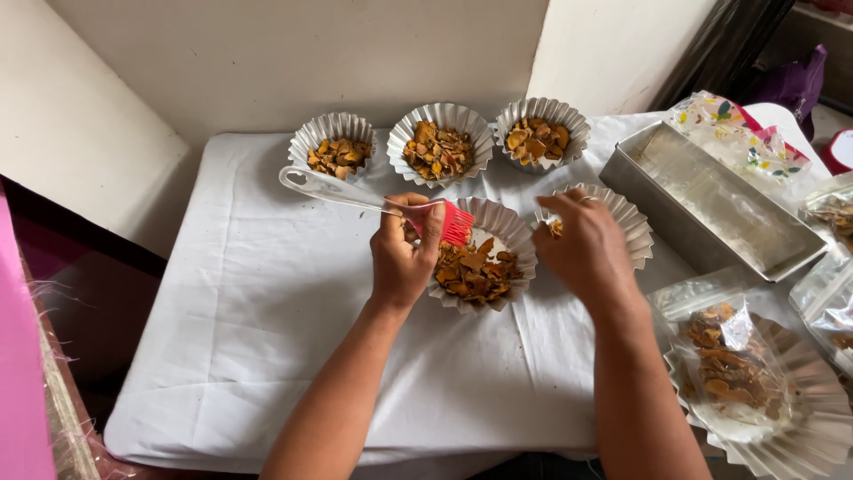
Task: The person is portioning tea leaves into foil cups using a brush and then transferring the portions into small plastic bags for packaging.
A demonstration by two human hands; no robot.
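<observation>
My left hand (402, 253) grips a red-bristled brush (373, 200) – three fluted tins (442, 142) beyond it filled, the tin (626, 222) under my closed right hand (582, 244) nearly empty.

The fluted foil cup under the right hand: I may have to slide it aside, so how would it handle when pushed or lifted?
The fluted foil cup looks thin and pleated, so it would probably dent under a firm pinch. It seems nearly empty beneath the right hand, so likely very light and quick to skid on the white cloth. Its wide base suggests little tipping.
</observation>
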